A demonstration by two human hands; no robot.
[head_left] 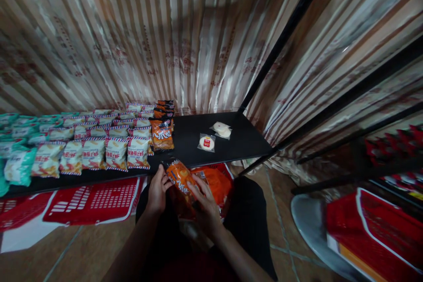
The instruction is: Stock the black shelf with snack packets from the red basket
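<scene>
An orange snack bag (178,175) with a dark top edge is held between both hands, just in front of the black shelf (185,128). My left hand (158,189) pinches its upper left corner. Across its lower right side lie the fingers of my right hand (205,202). Below the hands, more orange packaging (218,187) sits in a red basket between the knees. On the shelf, a column of matching orange bags (162,134) stands beside rows of white bags (139,152) with striped edges.
Flat round white packets (206,142) lie on the shelf's right part. Green bags (20,165) stand far left. Red baskets (109,200) are under the shelf, another red basket (373,229) at right. Black frame bars (280,44) slant before striped curtains (198,53).
</scene>
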